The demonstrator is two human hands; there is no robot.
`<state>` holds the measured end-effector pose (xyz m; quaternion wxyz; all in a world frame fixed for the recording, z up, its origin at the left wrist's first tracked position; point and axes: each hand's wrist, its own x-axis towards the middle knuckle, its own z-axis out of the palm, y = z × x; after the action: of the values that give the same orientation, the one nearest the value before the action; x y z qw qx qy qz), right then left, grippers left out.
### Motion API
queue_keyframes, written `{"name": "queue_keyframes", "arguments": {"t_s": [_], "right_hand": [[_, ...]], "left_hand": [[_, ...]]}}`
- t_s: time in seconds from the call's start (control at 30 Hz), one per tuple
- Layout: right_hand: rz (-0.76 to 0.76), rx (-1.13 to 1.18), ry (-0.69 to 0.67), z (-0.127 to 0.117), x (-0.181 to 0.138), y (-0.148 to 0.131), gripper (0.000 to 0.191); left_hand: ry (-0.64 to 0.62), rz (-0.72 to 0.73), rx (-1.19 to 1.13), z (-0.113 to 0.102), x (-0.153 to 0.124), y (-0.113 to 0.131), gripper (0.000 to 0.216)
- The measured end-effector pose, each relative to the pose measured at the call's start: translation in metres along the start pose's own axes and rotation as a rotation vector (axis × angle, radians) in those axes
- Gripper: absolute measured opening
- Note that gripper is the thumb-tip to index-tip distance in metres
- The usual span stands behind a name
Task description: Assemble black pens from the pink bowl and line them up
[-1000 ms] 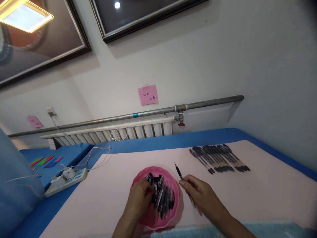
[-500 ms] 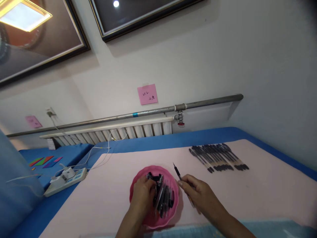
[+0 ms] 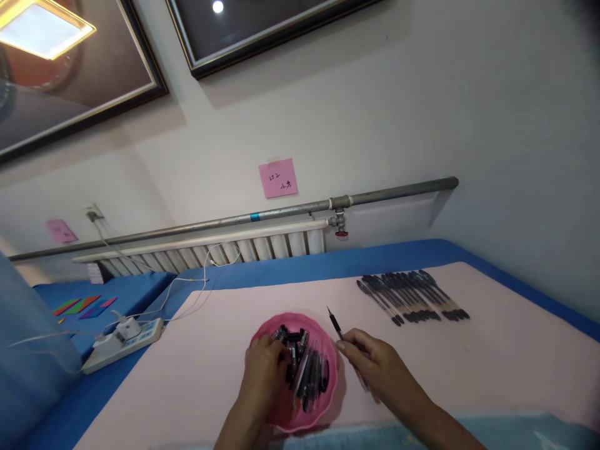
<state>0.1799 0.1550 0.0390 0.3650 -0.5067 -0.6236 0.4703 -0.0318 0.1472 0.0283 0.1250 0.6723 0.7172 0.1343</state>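
A pink bowl (image 3: 328,350) on the pink table mat holds several black pen caps (image 3: 293,337) and pen parts. My left hand (image 3: 265,375) reaches into the bowl, fingers curled down among the caps; what they pinch is hidden. My right hand (image 3: 372,365) is closed around an uncapped pen (image 3: 336,323), its tip pointing up and away, just right of the bowl. A row of several capped black pens (image 3: 412,297) lies farther right on the mat.
A white power strip (image 3: 124,337) with cables sits at the mat's left edge on the blue cover. Coloured paper shapes (image 3: 82,305) lie far left. A radiator, pipe (image 3: 281,212) and pink note run along the wall behind.
My left hand has shifted slightly inside the bowl among the caps. My right hand and its pen have barely moved.
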Motion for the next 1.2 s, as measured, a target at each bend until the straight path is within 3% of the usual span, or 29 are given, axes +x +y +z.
{"name": "queue_keyframes", "arguments": {"t_s": [0.6,0.77,1.0,1.2], "right_hand": [[-0.019,0.089,-0.039,0.000,-0.001,0.003,0.026],[-0.030,0.095,-0.051,0.000,0.002,0.005,0.027],[-0.014,0.091,-0.049,0.000,0.002,0.005,0.025],[-0.013,0.097,-0.032,0.001,0.002,0.005,0.025]], "left_hand": [[-0.042,0.127,0.077,0.006,-0.004,-0.010,0.025],[0.002,0.124,-0.002,0.006,-0.004,-0.012,0.019],[-0.054,0.121,-0.088,0.002,-0.001,-0.016,0.027],[0.048,0.031,-0.115,-0.002,0.001,-0.011,0.026]]}}
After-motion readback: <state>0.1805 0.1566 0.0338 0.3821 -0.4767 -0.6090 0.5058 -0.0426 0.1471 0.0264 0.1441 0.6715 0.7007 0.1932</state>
